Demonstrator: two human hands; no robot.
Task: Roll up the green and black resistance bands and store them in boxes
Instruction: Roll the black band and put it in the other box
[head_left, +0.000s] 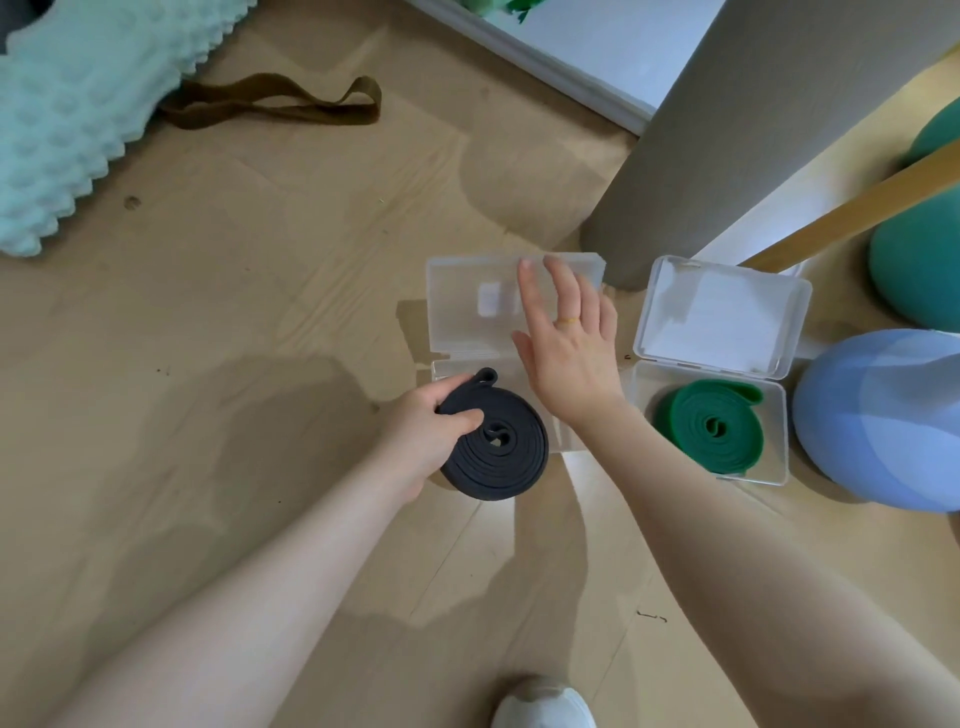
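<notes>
My left hand (427, 431) grips the rolled-up black band (504, 457) at its left side, holding the coil over the near edge of a clear plastic box (457, 312) on the floor. That box's lid stands open, and my right hand (563, 343) is spread with straight fingers over it. To the right, the rolled green band (711, 426) lies inside a second clear box (774, 415), its lid (722, 317) open too.
A brown band (280, 104) lies loose on the wooden floor at the back left, beside a mint bumpy foam cushion (78, 114). A grey pillar (727, 130), a blue ball (883, 415) and a green ball (919, 260) crowd the right side. My shoe (545, 706) shows at the bottom.
</notes>
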